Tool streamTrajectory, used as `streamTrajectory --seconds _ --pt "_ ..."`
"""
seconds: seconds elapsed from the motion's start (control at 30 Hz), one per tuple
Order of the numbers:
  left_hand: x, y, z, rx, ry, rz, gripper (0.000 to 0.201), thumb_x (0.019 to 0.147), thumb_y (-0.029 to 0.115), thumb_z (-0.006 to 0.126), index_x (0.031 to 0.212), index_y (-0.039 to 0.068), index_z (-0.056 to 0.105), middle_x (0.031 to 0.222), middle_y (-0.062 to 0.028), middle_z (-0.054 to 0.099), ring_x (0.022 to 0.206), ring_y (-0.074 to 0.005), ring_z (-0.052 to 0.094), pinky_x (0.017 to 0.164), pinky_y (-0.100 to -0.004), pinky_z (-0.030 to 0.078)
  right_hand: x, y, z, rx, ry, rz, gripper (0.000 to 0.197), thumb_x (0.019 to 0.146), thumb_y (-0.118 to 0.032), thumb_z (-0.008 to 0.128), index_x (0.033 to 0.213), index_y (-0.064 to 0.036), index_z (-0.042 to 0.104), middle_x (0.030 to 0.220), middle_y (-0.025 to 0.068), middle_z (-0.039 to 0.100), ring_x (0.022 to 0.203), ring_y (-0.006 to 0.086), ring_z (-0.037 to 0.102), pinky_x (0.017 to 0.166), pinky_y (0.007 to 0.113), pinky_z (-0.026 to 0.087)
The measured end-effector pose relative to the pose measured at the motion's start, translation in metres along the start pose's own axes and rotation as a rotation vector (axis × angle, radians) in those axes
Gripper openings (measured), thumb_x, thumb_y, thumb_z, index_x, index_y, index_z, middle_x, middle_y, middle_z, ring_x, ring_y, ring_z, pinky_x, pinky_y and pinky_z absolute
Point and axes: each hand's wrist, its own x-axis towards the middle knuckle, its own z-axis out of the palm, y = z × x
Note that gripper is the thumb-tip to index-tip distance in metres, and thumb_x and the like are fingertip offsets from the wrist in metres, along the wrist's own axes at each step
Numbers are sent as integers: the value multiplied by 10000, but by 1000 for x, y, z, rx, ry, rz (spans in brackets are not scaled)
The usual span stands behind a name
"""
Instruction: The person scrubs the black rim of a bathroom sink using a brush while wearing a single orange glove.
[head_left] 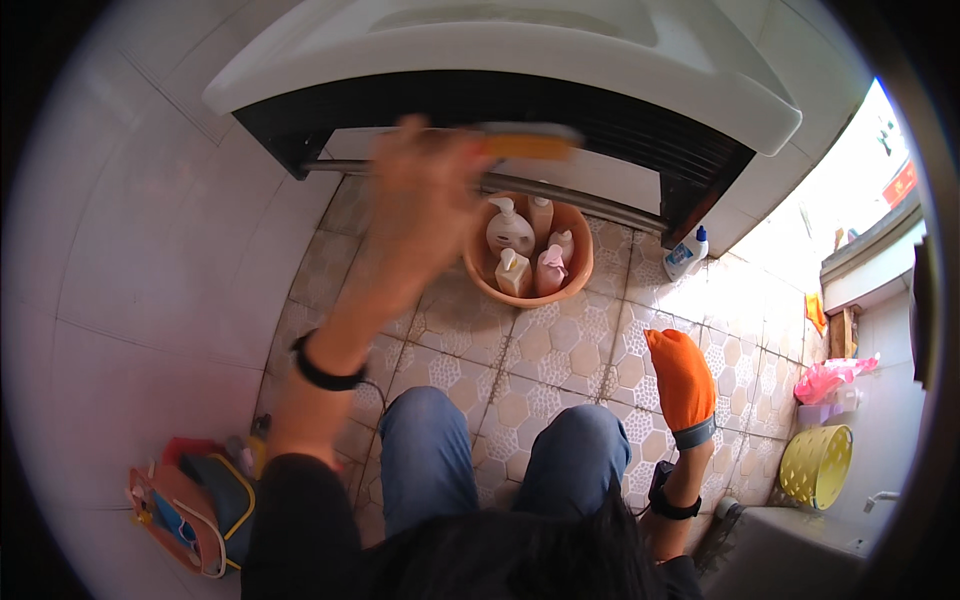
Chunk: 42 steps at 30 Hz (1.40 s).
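My left hand (425,195), blurred by motion, is raised in front of the black panel under the white washbasin (480,45). Its fingers are closed round a brush-like tool (535,145) with a grey top and a yellow-orange underside, too smeared to make out fully. An orange cloth mitt with a grey cuff (685,385) covers my right hand (683,370), held low over the tiles beside my right knee. The mitt hides its fingers. Below the basin, an orange-pink plastic tub (520,300) holds several pump and squeeze bottles (511,232).
A metal rail (575,195) runs under the basin. A white bottle with a blue cap (686,255) stands by the right wall. Bags (190,510) lie at the lower left. A yellow basket (817,465) and a pink plastic bag (835,380) are at the right.
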Motion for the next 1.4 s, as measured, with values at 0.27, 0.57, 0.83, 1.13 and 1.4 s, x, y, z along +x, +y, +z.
streamTrajectory --seconds 0.27,0.57,0.83,1.13,1.4 --pt "-13 -99 -66 334 -116 -167 113 950 132 709 981 28 741 800 -156 660 848 -352 579 773 -491 424 5 7 -2 72 0 56 339 936 14 665 1256 -73 737 1162 164 708 1080 386 679 945 429 547" --pt "36 101 47 -153 -1 106 146 801 73 778 933 55 719 800 -116 706 935 -304 612 833 -428 436 23 -18 14 100 19 -45 402 904 13 652 1285 -97 719 1172 157 699 1080 398 659 947 450 530" --pt "-8 -19 4 31 -57 -56 115 972 153 696 962 47 737 927 -205 733 936 -368 628 886 -506 456 5 -14 -2 31 23 -20 399 899 12 638 1279 -86 709 1165 159 690 1065 402 654 920 454 529" --pt "-33 -145 -75 356 -18 -294 137 999 173 684 1000 49 743 852 -204 614 815 -409 576 783 -506 440 9 6 3 50 -1 10 423 901 37 645 1299 -81 725 1226 170 705 1160 389 662 1015 434 527" --pt "18 45 24 -27 -33 116 104 923 139 731 936 38 710 755 -135 671 833 -336 595 759 -444 412 16 -4 8 47 27 -47 447 892 10 660 1314 -123 723 1249 148 712 1157 386 667 1013 466 524"
